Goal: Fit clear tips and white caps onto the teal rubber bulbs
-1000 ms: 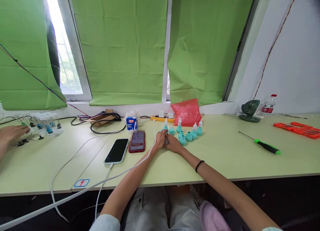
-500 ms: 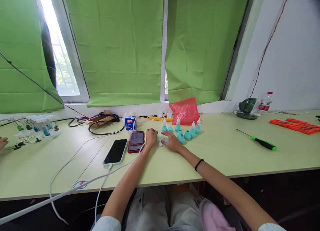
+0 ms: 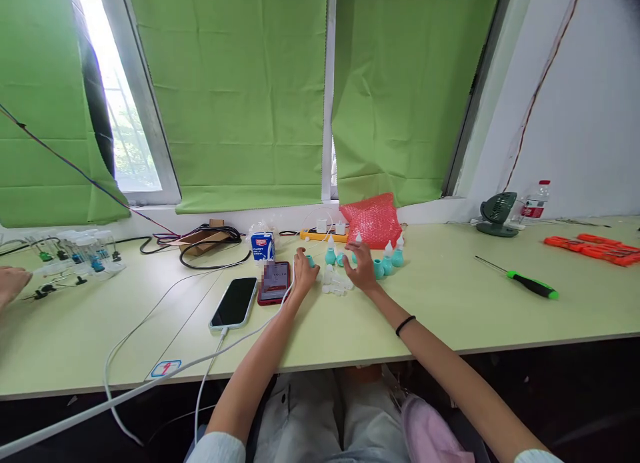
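Between the fingers of my left hand (image 3: 304, 275), beside the red-cased phone, a small teal squeeze bulb (image 3: 310, 261) partly shows. My right hand (image 3: 362, 272) is open, thumb and fingers apart, over the group of teal bulbs; it hides some of them. Clear white nozzle tips (image 3: 337, 281) lie in a loose pile between my two hands. Several bulbs stand upright with a pointed white tip fitted, such as the tipped bulb (image 3: 331, 253) behind the pile. To the right of my right hand, an untipped bulb (image 3: 379, 269) shows its open neck.
Left of my hands lie a red-cased phone (image 3: 274, 283) and a charging phone (image 3: 234, 303); a white cable crosses my left forearm. A milk carton (image 3: 263, 247), power strip (image 3: 325, 237) and red bubble-wrap bag (image 3: 373, 223) stand behind. A screwdriver (image 3: 530, 283) lies right. Another person's hand (image 3: 13, 283) is far left.
My right hand has moved from the nozzle pile up and right to the bulbs, uncovering the pile. My left hand stays nearly in place. The other person's hand reaches further into view.
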Demonstrator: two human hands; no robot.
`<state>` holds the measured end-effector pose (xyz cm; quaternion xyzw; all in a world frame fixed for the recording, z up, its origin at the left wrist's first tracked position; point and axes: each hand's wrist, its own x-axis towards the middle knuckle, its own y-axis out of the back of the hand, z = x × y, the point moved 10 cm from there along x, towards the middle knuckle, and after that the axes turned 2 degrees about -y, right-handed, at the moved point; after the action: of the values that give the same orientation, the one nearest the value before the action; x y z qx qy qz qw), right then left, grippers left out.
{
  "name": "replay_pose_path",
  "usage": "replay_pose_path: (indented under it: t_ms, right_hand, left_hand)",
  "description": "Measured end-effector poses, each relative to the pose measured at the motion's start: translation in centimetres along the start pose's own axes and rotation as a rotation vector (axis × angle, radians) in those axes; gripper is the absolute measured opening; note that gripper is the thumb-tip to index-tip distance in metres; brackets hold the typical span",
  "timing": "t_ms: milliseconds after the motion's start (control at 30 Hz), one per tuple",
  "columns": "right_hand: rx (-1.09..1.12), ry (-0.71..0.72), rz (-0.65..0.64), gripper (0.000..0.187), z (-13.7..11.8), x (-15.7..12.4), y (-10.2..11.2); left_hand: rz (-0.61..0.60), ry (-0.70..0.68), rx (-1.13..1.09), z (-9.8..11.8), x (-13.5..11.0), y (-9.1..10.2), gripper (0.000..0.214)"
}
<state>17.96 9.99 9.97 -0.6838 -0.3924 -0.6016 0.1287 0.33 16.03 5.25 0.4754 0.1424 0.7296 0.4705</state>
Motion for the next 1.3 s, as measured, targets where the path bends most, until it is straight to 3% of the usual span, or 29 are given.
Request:
replay_pose_path:
  t_ms: [133, 267, 333, 433, 500, 567, 667, 800, 933, 1000, 1067, 1167, 1300]
  right_hand:
    - [-0.186, -0.15, 0.252, 0.024, 3.1, 1.3, 4.8]
    - [-0.393, -0.31, 0.36, 0.041, 5.4, 1.2, 7.6]
    - [-0.448, -0.42, 0.362, 0.049, 6.9, 0.6, 7.7]
    - [-0.388, -0.716, 0.326, 0.053, 11.3, -1.4, 7.0]
    - [-0.313, -0.891, 0.296, 0.046, 14.1, -3.0, 6.2]
    - [-0.269, -0.946, 0.271, 0.031, 15.6, -3.7, 5.7]
    - [-0.252, -0.929, 0.272, 0.02, 15.8, -3.8, 5.7]
    - [-0.265, -0.817, 0.341, 0.032, 13.2, -2.5, 6.4]
    - [-0.128, -0.4, 0.333, 0.034, 7.4, 0.0, 5.7]
    - [-0.041, -0.201, 0.221, 0.032, 4.3, 0.4, 4.1]
    - [-0.014, -0.1, 0.042, 0.03, 2.0, 0.2, 1.8]
    - [-0.027, -0.014, -0.192, 0.031, -0.3, -0.7, -1.5]
    - [-0.025, 0.028, -0.306, 0.031, -1.2, -1.4, -3.2]
  left_hand:
    - [-0.01, -0.057, -0.022, 0.3, 0.3, -0.5, 0.049]
    - [-0.077, -0.096, -0.025, 0.3, 0.4, -1.8, 0.031]
    - [-0.084, -0.112, -0.024, 0.4, 0.4, -2.0, 0.028]
    - [-0.071, -0.123, -0.024, 0.5, 0.5, -1.8, 0.028]
    - [-0.062, -0.132, -0.028, 0.6, 0.5, -1.6, 0.028]
    - [-0.049, -0.146, -0.037, 0.7, 0.4, -1.4, 0.028]
    - [-0.018, -0.164, -0.056, 1.0, 0.4, -1.1, 0.028]
    - [0.037, -0.193, -0.097, 2.1, 0.0, -0.2, 0.025]
    - [0.086, -0.251, -0.152, 4.1, -0.8, 1.3, 0.021]
    - [0.107, -0.275, -0.183, 4.9, -1.1, 2.1, 0.021]
    - [0.114, -0.285, -0.219, 5.2, -1.3, 2.7, 0.024]
    - [0.093, -0.273, -0.282, 5.3, -1.4, 2.9, 0.036]
    - [0.007, -0.239, -0.367, 5.7, -1.6, 1.9, 0.056]
